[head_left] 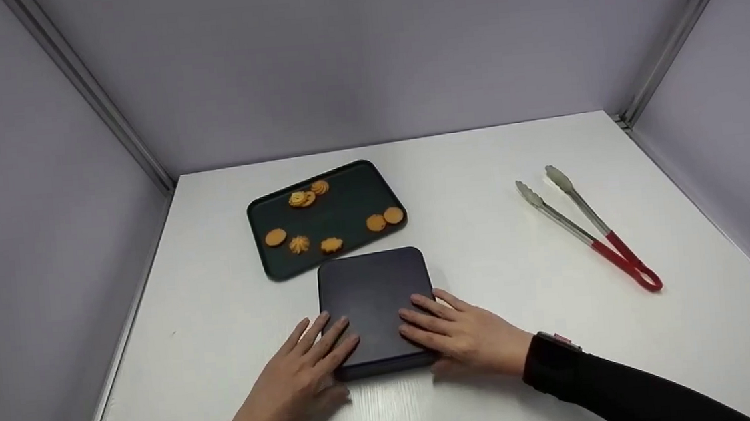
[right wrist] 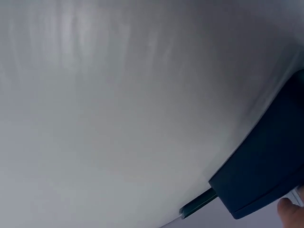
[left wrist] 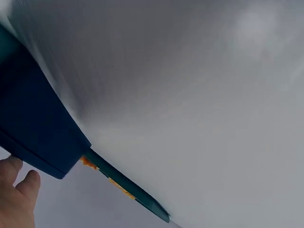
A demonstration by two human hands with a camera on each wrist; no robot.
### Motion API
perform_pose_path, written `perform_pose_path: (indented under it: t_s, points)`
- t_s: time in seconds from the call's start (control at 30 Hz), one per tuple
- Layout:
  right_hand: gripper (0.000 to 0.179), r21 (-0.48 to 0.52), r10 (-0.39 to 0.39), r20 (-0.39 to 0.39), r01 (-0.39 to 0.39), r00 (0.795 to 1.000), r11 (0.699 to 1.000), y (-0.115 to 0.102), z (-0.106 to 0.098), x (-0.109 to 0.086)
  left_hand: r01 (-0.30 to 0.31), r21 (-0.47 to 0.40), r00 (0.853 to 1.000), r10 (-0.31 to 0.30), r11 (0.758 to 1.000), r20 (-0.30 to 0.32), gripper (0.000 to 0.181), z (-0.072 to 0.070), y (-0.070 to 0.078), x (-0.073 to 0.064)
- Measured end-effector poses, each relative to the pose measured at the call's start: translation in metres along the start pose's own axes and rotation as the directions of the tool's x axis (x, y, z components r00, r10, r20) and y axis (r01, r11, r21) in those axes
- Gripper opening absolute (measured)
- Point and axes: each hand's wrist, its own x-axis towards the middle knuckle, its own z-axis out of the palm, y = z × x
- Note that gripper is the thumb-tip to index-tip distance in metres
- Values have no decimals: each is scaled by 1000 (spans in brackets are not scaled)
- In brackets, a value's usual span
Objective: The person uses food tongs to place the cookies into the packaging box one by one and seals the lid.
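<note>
A dark navy square box point(head_left: 376, 297) with a flat lid stands on the white table near its front. My left hand point(head_left: 297, 370) rests on the lid's left front corner, its fingers spread and fairly straight. On the right front part of the lid lie the extended fingers of my right hand point(head_left: 468, 337). Both thumbs are low by the box's front side. The left wrist view shows the box's side wall point(left wrist: 38, 109) and fingertips point(left wrist: 31, 183) at the lid's edge. In the right wrist view the box point(right wrist: 266, 156) appears at the right, with a fingertip point(right wrist: 286, 206) by its rim.
Behind the box lies a dark green tray point(head_left: 342, 216) with several cookies point(head_left: 331, 245) on it. Its front edge is close to the box's back. Metal tongs point(head_left: 591, 230) with red handles lie spread at the right. Grey panels point(head_left: 363, 57) enclose the table's back and sides.
</note>
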Motion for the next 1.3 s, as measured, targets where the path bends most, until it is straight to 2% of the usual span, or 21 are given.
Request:
perform_pose_path:
  t_s: [0.1, 0.2, 0.27, 0.33, 0.43, 0.63, 0.87, 1.0, 1.1, 1.3]
  points:
    - [85, 73, 93, 84, -99, 992, 992, 5, -3, 0, 131, -137, 991, -129, 982, 28, 76, -2, -3, 3]
    - [86, 118, 186, 179, -209, 966, 971, 12, -6, 1, 253, -220, 967, -244, 942, 70, 71, -3, -8, 10]
    - [90, 125, 214, 232, -247, 949, 961, 17, -7, 3, 286, -229, 958, -271, 930, 96, 73, -4, -13, 18]
    - [97, 120, 211, 273, -251, 939, 960, 22, -7, 5, 304, -225, 951, -282, 926, 123, 75, -4, -17, 26]
    - [97, 128, 195, 305, -243, 932, 962, 28, -7, 8, 307, -213, 948, -279, 927, 153, 77, -2, -21, 35]
    - [71, 179, 218, 281, -274, 935, 945, 29, -3, 13, 301, -173, 945, -268, 938, 189, 76, 5, -24, 42]
    - [66, 181, 227, 224, -270, 948, 946, 28, 2, 12, 294, -152, 947, -267, 944, 177, 74, 9, -23, 41]
    - [65, 166, 224, 205, -259, 953, 952, 28, 3, 10, 274, -141, 955, -251, 951, 159, 74, 9, -23, 42]
    - [65, 145, 221, 205, -252, 954, 957, 28, 4, 9, 249, -122, 962, -231, 961, 143, 74, 10, -23, 43]
    - [65, 132, 226, 213, -257, 950, 957, 25, 5, 9, 237, -117, 967, -222, 965, 128, 72, 12, -23, 40]
